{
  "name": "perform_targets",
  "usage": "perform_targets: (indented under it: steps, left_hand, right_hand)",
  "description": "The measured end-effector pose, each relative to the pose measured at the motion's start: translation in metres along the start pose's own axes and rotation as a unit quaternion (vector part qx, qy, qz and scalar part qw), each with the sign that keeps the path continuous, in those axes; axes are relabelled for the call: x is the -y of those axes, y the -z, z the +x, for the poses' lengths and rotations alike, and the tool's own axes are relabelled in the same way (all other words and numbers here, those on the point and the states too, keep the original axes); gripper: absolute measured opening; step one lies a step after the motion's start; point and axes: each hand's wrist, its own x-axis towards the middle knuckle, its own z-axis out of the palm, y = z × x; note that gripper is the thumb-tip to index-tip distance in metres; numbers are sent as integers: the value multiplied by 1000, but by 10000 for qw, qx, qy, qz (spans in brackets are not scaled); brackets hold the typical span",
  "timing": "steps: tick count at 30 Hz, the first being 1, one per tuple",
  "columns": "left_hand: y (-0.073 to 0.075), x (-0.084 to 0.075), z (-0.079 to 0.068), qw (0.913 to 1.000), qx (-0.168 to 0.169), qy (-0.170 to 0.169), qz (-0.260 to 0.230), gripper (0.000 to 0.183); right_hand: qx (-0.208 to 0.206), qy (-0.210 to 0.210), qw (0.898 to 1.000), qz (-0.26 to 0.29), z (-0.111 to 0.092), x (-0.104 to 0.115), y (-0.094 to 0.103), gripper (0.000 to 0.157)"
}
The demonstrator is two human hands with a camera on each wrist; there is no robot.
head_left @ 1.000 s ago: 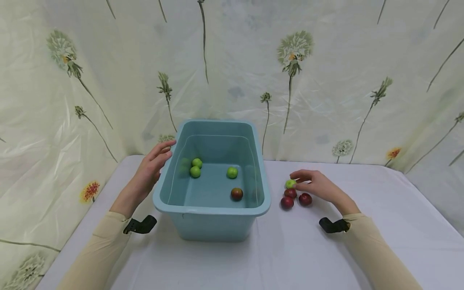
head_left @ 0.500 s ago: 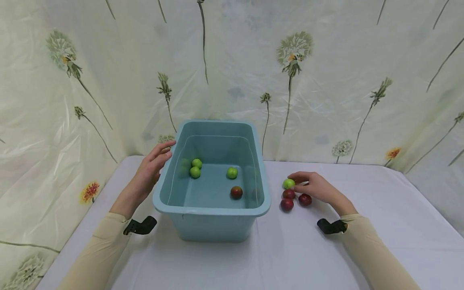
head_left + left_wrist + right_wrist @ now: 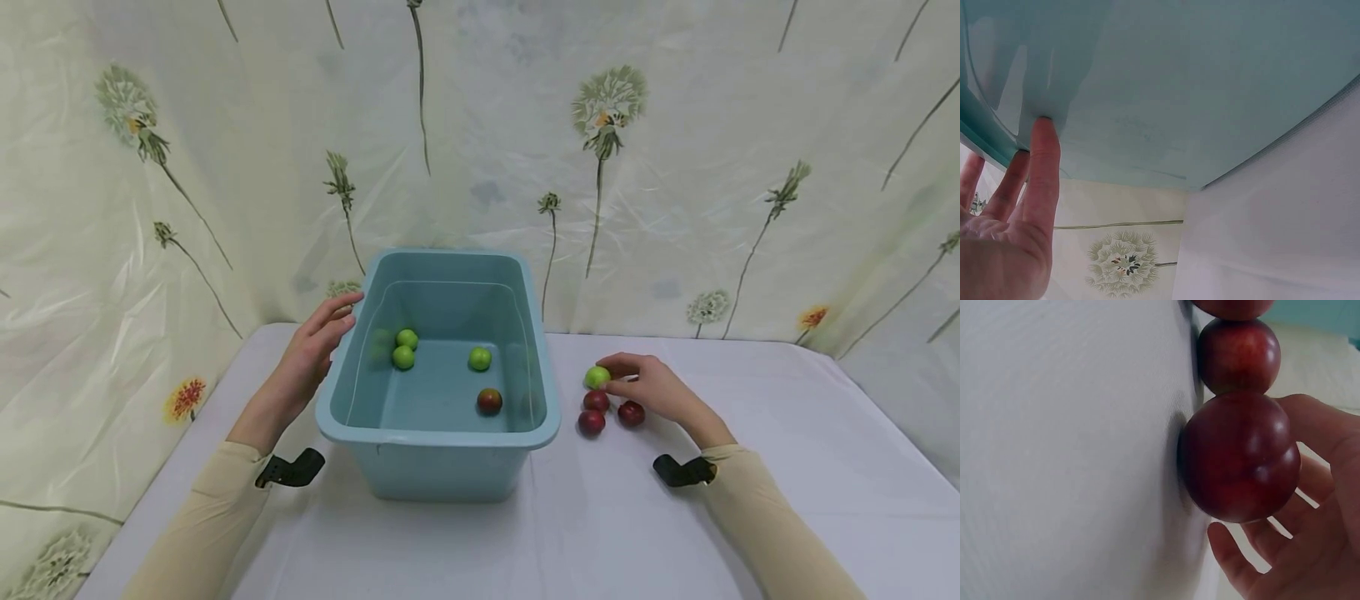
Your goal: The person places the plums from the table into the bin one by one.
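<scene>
My left hand (image 3: 306,354) lies along the left side of a blue plastic bin (image 3: 442,467). Its fingers are extended, and in the left wrist view a fingertip (image 3: 1043,128) touches the outer wall. To the right of the bin, my right hand (image 3: 652,387) has thumb and fingers around a small green plum (image 3: 597,377) on the table. Just in front of it sit three dark red plums: a back one (image 3: 596,401), a front one (image 3: 591,422) and a right one (image 3: 631,413). In the right wrist view a red plum (image 3: 1241,456) hides the green one.
Inside the bin lie several fruits: two touching green ones at left, a single green one (image 3: 480,358) at right and a brownish-red one (image 3: 490,401) nearer the front. A white cloth (image 3: 600,533) covers the table. Flower-printed sheeting (image 3: 480,125) hangs behind.
My right hand has shifted slightly left, and the green plum shows more to the left. The two left red plums have moved a little. My left hand stays at the bin.
</scene>
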Motion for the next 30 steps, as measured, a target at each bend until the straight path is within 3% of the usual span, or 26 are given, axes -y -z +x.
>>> perform_targets:
  steps: [24, 30]
  left_hand:
    - [3, -5, 3, 9997, 145, 133, 109, 53]
    - [5, -9, 3, 9997, 35, 148, 187, 52]
  right_hand:
    - [-654, -271, 9953, 654, 2, 23, -4, 44]
    - [-806, -265, 9935, 760, 4, 29, -5, 44]
